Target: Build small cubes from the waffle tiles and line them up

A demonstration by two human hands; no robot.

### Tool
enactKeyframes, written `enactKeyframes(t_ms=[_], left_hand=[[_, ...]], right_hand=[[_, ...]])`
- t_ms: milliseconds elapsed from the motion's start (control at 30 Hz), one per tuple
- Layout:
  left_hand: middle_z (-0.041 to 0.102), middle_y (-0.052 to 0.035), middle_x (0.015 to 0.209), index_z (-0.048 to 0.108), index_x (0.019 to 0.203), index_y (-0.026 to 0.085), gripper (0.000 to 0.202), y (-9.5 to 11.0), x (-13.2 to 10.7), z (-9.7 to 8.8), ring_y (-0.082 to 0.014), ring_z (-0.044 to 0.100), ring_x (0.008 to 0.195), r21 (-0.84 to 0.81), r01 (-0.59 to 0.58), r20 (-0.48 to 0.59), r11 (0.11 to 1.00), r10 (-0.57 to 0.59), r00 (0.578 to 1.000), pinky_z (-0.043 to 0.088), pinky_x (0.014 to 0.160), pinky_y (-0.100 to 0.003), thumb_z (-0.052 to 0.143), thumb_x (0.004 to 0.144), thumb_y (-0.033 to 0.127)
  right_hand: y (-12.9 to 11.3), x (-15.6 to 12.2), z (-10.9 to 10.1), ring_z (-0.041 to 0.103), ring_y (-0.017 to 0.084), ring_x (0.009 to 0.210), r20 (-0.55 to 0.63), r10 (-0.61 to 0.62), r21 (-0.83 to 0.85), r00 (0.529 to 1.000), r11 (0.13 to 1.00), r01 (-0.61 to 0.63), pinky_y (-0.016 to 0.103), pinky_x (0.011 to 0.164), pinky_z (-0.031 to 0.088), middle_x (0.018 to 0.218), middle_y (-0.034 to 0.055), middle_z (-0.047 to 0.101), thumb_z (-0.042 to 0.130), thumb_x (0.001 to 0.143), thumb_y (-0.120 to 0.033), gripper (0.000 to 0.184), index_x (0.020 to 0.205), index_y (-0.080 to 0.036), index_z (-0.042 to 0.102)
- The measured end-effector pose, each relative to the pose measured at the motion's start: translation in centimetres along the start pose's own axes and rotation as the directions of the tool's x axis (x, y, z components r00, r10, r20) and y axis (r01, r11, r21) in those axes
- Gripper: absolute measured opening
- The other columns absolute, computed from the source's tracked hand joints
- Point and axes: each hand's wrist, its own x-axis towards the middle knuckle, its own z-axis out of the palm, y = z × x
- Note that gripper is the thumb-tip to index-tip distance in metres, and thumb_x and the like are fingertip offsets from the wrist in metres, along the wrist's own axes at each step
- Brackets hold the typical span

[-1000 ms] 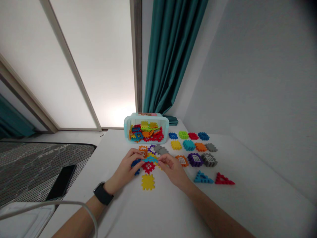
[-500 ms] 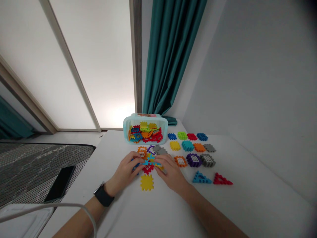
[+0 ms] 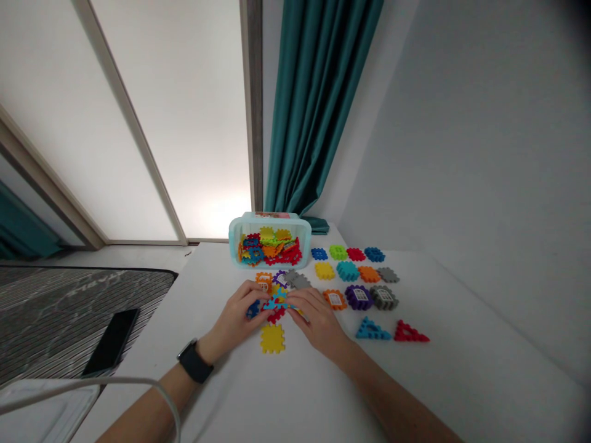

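Hands: left hand (image 3: 237, 315) and right hand (image 3: 316, 316) both grasp a teal plastic waffle tile (image 3: 277, 302) from either side, above mid-table (image 3: 462, 344). Red tile (image 3: 276, 315) just beneath; yellow tile (image 3: 272, 338) lies nearer; aqua bin (image 3: 270, 251) of tiles stands farther.

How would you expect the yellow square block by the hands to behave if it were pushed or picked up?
The yellow square block looks like stiff, light plastic, lying flat without sagging. Resting flat, it should slide, not roll, and its notched edges probably grip easily.
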Motion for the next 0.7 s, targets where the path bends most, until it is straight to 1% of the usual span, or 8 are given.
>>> enactKeyframes(t_ms=[167, 267, 367, 500, 700], left_hand=[[0.062, -0.0081, 0.104, 0.066, 0.105, 0.021, 0.013, 0.4, 0.4, 0.1, -0.0199, 0.063, 0.097, -0.017, -0.025, 0.013, 1.000, 0.026, 1.000, 0.056, 0.085, -0.033, 0.064, 0.095, 0.029], [0.061, -0.0075, 0.104, 0.065, 0.105, 0.021, 0.013, 0.9, 1.0, 0.1, -0.0199, 0.062, 0.098, -0.019, -0.046, 0.037, 0.999, 0.047, 0.998, 0.055, 0.086, -0.034, 0.064, 0.095, 0.029], [0.060, -0.0077, 0.107, 0.065, 0.106, 0.022, 0.012, 1.6, 1.7, 0.5, -0.0201, 0.061, 0.100, -0.026, -0.040, 0.056, 0.999, 0.041, 0.998, 0.054, 0.087, -0.034, 0.064, 0.095, 0.028], [0.061, -0.0078, 0.108, 0.065, 0.106, 0.022, 0.013, 2.4, 2.3, 1.9, -0.0209, 0.060, 0.102, -0.036, -0.045, 0.078, 0.998, 0.048, 0.996, 0.053, 0.089, -0.036, 0.062, 0.096, 0.029], [0.060, -0.0068, 0.104, 0.063, 0.108, 0.022, 0.015, 3.7, 3.7, 5.2, -0.0208, 0.060, 0.098, -0.068, -0.078, 0.144, 0.995, 0.087, 0.986, 0.052, 0.088, -0.034, 0.061, 0.097, 0.031]], right_hand=[[0.1, -0.2, -0.4, 0.066, 0.022, 0.100, -0.006, 0.008, -0.021, 1.000, 1.000, -0.008, 0.041, 0.088, 0.056, 0.109, 0.0077, 0.072, 0.058, 0.097, -0.017, 0.018, 0.113, -0.024, 0.064], [0.3, -0.2, -1.1, 0.066, 0.023, 0.100, -0.006, 0.011, -0.046, 1.000, 0.999, -0.011, 0.041, 0.088, 0.056, 0.108, 0.0083, 0.071, 0.058, 0.098, -0.018, 0.016, 0.111, -0.024, 0.065], [0.4, -0.3, -2.0, 0.066, 0.022, 0.097, -0.026, 0.017, -0.077, 1.000, 0.997, -0.019, 0.040, 0.085, 0.057, 0.106, 0.0084, 0.070, 0.058, 0.098, -0.018, 0.015, 0.109, -0.024, 0.066], [0.5, -1.0, -3.6, 0.066, 0.022, 0.095, -0.059, 0.029, -0.131, 0.998, 0.991, -0.037, 0.040, 0.084, 0.056, 0.103, 0.0087, 0.070, 0.056, 0.098, -0.017, 0.016, 0.109, -0.024, 0.066], [1.3, -3.9, -6.5, 0.065, 0.023, 0.098, -0.086, 0.066, -0.187, 0.994, 0.979, -0.081, 0.040, 0.087, 0.057, 0.103, 0.0089, 0.069, 0.055, 0.097, -0.016, 0.020, 0.113, -0.024, 0.065]])
